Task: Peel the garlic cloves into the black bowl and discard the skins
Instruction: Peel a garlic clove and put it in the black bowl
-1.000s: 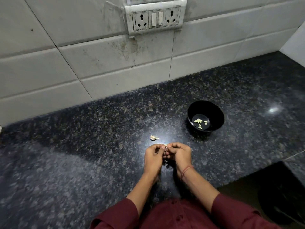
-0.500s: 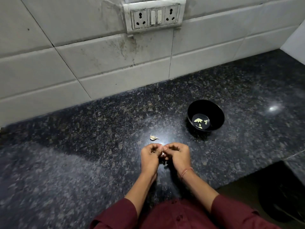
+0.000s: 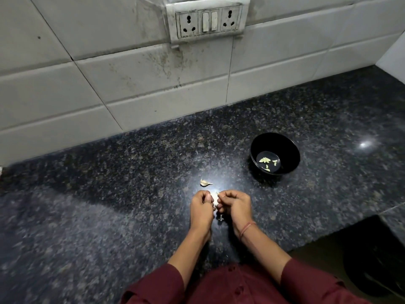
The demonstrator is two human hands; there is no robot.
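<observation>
My left hand (image 3: 201, 208) and my right hand (image 3: 236, 206) meet over the dark granite counter (image 3: 109, 194), both pinching one pale garlic clove (image 3: 215, 198) between their fingertips. A scrap of skin (image 3: 220, 218) lies on the counter under the hands. Another unpeeled clove (image 3: 205, 183) lies just beyond my left hand. The black bowl (image 3: 285, 148) stands to the right and further back, with several peeled yellowish cloves (image 3: 266, 162) in its bottom.
A white tiled wall (image 3: 131, 73) with a socket panel (image 3: 208, 20) rises behind the counter. The counter's front edge steps back at the lower right, where a dark round bin (image 3: 372, 260) sits below.
The hands have stayed together on the clove with small finger shifts; more of the pale clove shows between them now. The bowl and the loose clove have not moved.
</observation>
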